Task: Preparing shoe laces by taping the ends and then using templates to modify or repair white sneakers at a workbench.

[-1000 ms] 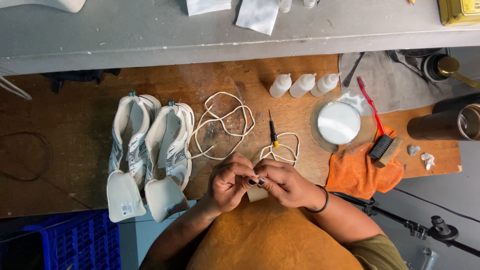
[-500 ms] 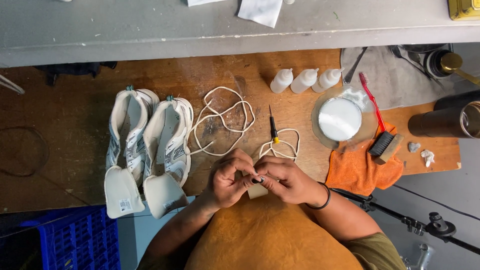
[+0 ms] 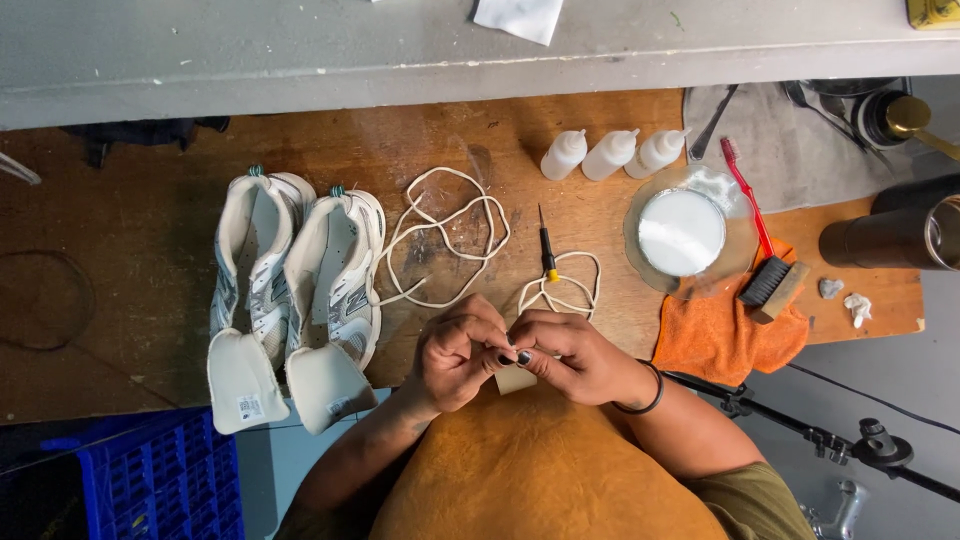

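My left hand [image 3: 455, 355] and my right hand [image 3: 565, 355] meet at the near edge of the wooden table [image 3: 150, 260], fingertips pinched together on the end of a white shoelace [image 3: 560, 290] that loops away from them. What lies between the fingertips is mostly hidden; a pale scrap [image 3: 515, 380] shows just below them. A second white lace [image 3: 445, 240] lies coiled beyond my left hand. A small awl with a yellow collar [image 3: 547, 250] lies between the two laces. A pair of white sneakers [image 3: 295, 290], laces out and tongues pulled forward, sits to the left.
Three small white squeeze bottles [image 3: 610, 153] stand at the back. A round dish of white liquid [image 3: 682, 232], a red toothbrush [image 3: 745, 190], a dark brush [image 3: 772, 282] and an orange cloth [image 3: 720, 335] lie right. A dark tumbler [image 3: 890, 232] lies far right; a blue crate [image 3: 150, 480] sits lower left.
Both hands stay together at the lace end, with only small shifts of the fingers. The view has drifted slightly; nothing on the table has moved.
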